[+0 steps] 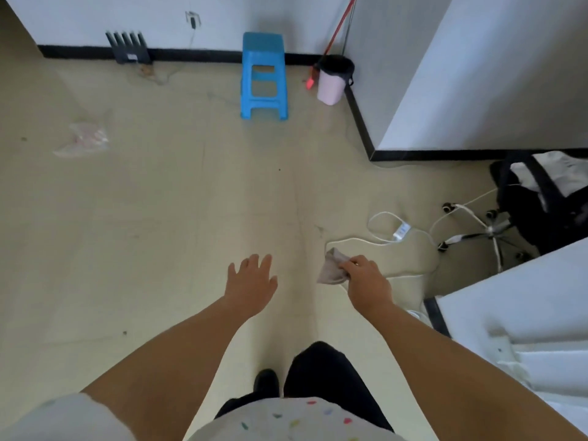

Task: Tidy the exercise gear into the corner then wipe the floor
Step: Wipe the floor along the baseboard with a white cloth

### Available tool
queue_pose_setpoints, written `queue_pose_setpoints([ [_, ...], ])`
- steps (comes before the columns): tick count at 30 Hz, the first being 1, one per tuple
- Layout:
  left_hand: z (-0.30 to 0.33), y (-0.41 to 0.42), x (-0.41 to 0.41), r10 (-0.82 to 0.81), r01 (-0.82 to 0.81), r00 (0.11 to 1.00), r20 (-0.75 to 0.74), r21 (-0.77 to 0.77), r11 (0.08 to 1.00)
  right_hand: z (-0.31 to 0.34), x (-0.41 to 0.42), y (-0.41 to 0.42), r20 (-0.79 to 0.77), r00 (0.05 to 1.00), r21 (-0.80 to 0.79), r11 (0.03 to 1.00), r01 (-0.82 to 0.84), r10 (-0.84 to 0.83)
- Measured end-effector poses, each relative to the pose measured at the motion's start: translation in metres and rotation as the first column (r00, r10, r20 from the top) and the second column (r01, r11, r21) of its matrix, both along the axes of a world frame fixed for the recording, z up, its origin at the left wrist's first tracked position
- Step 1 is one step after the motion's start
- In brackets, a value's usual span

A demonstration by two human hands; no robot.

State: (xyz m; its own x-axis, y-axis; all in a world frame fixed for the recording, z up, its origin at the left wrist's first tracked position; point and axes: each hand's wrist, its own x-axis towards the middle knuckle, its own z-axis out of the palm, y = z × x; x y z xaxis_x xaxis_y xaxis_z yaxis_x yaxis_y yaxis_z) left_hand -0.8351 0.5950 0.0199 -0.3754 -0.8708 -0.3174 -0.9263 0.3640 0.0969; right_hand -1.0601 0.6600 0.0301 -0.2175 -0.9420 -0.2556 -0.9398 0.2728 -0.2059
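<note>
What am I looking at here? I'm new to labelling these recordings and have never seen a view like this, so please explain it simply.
There is no machine: a person wears a wide-angle camera on the head, looking forward and down at their own arms. The left hand is open and holds nothing. The right hand grips a small greyish cloth, probably for wiping. Below are the person's dark trousers and shoe. On the beige floor stand a blue plastic stool and a pink bin with a black liner by the wall. A crumpled clear plastic bag lies to the left, a white power strip with cables to the right, beside an office chair.
</note>
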Motion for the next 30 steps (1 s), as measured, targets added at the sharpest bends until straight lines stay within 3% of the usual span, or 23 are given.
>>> queue_pose_setpoints([
  [5,-0.009,-0.11,-0.037,-0.05,0.049,0.998,0.038,0.037,0.998,-0.028,-0.029,-0.099,0.047,0.998,0.048,0.998,-0.031,0.029],
  [11,-0.007,-0.289,-0.079,0.092,-0.094,0.995,0.044,0.054,0.994,-0.03,-0.092,-0.272,0.094,0.994,-0.057,0.997,-0.051,0.056],
  [16,0.011,-0.402,-0.122,0.106,-0.106,0.994,0.007,0.077,0.991,-0.005,-0.145,-0.414,0.053,0.998,-0.033,0.999,-0.024,0.026],
  [23,-0.004,-0.562,-0.132,0.143,-0.146,0.989,0.037,0.13,0.981,-0.027,-0.15,-0.592,0.064,0.988,-0.026,0.99,-0.139,0.14],
  [30,0.004,-0.757,-0.124,0.105,-0.11,0.993,0.053,0.113,0.988,-0.023,-0.15,-0.77,0.104,0.993,-0.059,0.997,-0.057,0.063],
])
